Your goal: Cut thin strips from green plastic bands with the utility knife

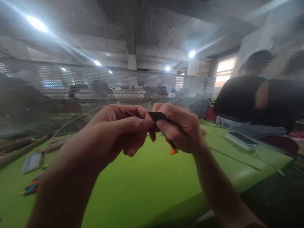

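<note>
Both hands meet at the centre, above a green tabletop (133, 193). My left hand (118, 129) pinches a thin pink wire (76, 116) between thumb and fingers; the wire arcs back over the wrist and down to the left. A short bit of its pale end shows between the two thumbs. My right hand (181, 128) is closed round a hand tool with a dark flat head (155, 116), beside the wire's end. Orange and green parts (173, 149) stick out below that hand, seemingly the tool's handles. The palm hides most of the tool.
A perforated metal screen (123, 87) stands along the table's far side. At left lie a pale rectangular object (32, 162) and several colourful pointed pieces (33, 186). On the right are a phone-like device (242, 140) and a white cable (273, 166). Two people in dark tops sit beyond (239, 98).
</note>
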A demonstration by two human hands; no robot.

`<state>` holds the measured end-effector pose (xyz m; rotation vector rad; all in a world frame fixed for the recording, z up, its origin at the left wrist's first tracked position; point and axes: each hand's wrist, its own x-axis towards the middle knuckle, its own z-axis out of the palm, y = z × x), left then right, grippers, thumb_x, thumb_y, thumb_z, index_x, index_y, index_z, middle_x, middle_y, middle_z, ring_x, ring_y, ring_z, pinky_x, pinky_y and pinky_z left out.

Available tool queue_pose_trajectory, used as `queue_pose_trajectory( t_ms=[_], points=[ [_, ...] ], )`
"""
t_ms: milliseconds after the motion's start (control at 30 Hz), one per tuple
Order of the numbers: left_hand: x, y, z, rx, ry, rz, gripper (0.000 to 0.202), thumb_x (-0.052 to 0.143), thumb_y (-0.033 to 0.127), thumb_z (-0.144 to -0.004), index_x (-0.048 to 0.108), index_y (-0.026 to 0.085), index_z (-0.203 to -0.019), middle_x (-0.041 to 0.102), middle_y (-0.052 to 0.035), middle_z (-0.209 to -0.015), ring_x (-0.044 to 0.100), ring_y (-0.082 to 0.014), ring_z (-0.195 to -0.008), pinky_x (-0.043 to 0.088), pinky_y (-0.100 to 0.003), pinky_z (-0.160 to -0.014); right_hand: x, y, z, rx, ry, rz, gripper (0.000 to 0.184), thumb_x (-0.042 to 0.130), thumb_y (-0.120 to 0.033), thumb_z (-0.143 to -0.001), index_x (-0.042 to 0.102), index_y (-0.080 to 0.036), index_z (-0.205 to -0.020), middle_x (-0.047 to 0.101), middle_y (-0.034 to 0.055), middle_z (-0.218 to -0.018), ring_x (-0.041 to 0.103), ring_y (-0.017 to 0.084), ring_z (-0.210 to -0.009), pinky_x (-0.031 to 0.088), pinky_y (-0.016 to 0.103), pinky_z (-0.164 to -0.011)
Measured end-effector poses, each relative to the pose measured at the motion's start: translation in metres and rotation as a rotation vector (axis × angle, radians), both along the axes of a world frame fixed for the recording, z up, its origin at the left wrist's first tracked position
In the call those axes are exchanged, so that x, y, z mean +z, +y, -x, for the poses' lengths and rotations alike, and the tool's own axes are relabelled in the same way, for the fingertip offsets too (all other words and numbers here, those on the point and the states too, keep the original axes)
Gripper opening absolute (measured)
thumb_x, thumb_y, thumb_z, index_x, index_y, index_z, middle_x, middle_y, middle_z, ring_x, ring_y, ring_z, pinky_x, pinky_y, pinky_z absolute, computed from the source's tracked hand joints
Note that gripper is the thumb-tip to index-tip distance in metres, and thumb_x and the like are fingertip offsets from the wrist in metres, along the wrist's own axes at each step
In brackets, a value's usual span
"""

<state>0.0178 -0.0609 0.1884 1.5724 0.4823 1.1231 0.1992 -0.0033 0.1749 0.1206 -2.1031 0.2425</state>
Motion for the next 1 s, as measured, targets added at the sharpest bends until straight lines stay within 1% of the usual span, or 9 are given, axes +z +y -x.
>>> queue_pose_trajectory(
  t_ms=[133, 333, 567, 733, 867, 1000],
  points=[
    [0.0003, 0.0002, -0.0002, 0.011, 0.005, 0.006, 0.008, 0.069, 0.017, -0.080, 0.065, 0.012, -0.074, 0.053, 0.0040, -0.047, 0.043, -0.0037, -0.037, 0.034, -0.012, -0.038, -0.0006, -0.0005, 0.0003, -0.007, 0.008, 0.008, 0.019, 0.047, -0.012, -0.095, 0.044, -0.017, -0.077, 0.047, -0.0020, -0.073, 0.045, 0.006, -0.066, 0.040, 0.020, -0.058],
    [0.0009, 0.0003, -0.0005, -0.001, 0.010, -0.010, 0.011, 0.068, 0.018, -0.081, 0.064, 0.012, -0.073, 0.051, 0.0052, -0.046, 0.041, -0.0033, -0.038, 0.035, -0.012, -0.039, -0.0014, -0.0002, 0.0001, -0.030, -0.006, 0.012, 0.017, 0.046, -0.014, -0.095, 0.046, -0.017, -0.078, 0.048, -0.0014, -0.073, 0.044, 0.006, -0.064, 0.040, 0.020, -0.057],
    [0.0004, 0.0009, 0.0009, 0.008, 0.020, -0.010, 0.009, 0.068, 0.018, -0.081, 0.065, 0.012, -0.075, 0.051, 0.0054, -0.046, 0.040, -0.0033, -0.038, 0.035, -0.012, -0.038, -0.0012, 0.0000, 0.0012, 0.001, 0.012, 0.004, 0.017, 0.046, -0.014, -0.096, 0.047, -0.016, -0.079, 0.050, -0.0008, -0.074, 0.047, 0.006, -0.066, 0.042, 0.020, -0.059],
    [0.0000, 0.0000, 0.0004, -0.003, 0.015, -0.020, 0.011, 0.067, 0.018, -0.083, 0.064, 0.013, -0.074, 0.050, 0.0050, -0.046, 0.040, -0.0034, -0.038, 0.036, -0.012, -0.039, -0.0018, 0.0006, 0.0020, 0.003, 0.020, -0.009, 0.019, 0.047, -0.013, -0.096, 0.045, -0.017, -0.077, 0.049, -0.0015, -0.073, 0.046, 0.006, -0.066, 0.041, 0.020, -0.059],
    [0.0001, -0.0010, -0.0008, 0.040, 0.024, -0.002, 0.010, 0.070, 0.018, -0.081, 0.065, 0.013, -0.074, 0.052, 0.0040, -0.048, 0.042, -0.0037, -0.039, 0.034, -0.012, -0.038, -0.0018, 0.0008, 0.0021, 0.003, 0.026, -0.016, 0.020, 0.048, -0.013, -0.096, 0.044, -0.017, -0.077, 0.049, -0.0016, -0.073, 0.046, 0.006, -0.066, 0.039, 0.020, -0.059],
    [-0.0001, -0.0020, -0.0011, 0.074, 0.036, 0.017, 0.008, 0.070, 0.016, -0.081, 0.066, 0.014, -0.075, 0.052, 0.0037, -0.051, 0.043, -0.0044, -0.042, 0.036, -0.013, -0.041, -0.0014, 0.0015, 0.0018, 0.010, 0.024, -0.031, 0.020, 0.048, -0.012, -0.096, 0.044, -0.017, -0.077, 0.048, -0.0014, -0.073, 0.046, 0.006, -0.067, 0.040, 0.020, -0.060]
  ],
)
